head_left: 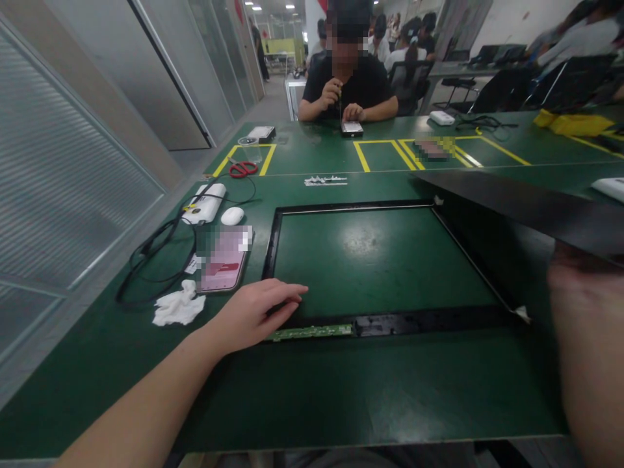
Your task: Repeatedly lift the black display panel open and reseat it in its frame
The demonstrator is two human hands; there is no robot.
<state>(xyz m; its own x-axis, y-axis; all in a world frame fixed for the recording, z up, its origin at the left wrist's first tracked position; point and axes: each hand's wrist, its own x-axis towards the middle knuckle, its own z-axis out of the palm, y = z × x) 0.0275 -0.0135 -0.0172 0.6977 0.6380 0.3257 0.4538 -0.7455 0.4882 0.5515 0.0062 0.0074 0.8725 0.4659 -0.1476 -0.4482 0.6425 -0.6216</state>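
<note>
On the green table lies a thin black rectangular frame (390,324), with a narrow green circuit board (316,331) set along its near side. My left hand (263,312) is over the frame's near left corner, its fingers stretched out and apart and nothing held in them. Whether it touches the frame I cannot tell. At the right, a flat black panel (531,201) is raised and tilted above the frame's right side. My right hand (585,279), smeared by motion, grips it from below; its fingers are mostly hidden behind the panel.
Left of the frame are a phone (221,263), crumpled tissue (180,304), a white mouse-like object (233,216), a white power bank (205,203), black cables (146,250) and red-handled scissors (242,169). Small white pieces (325,181) lie beyond. A person (348,84) works opposite on a hard drive (351,129).
</note>
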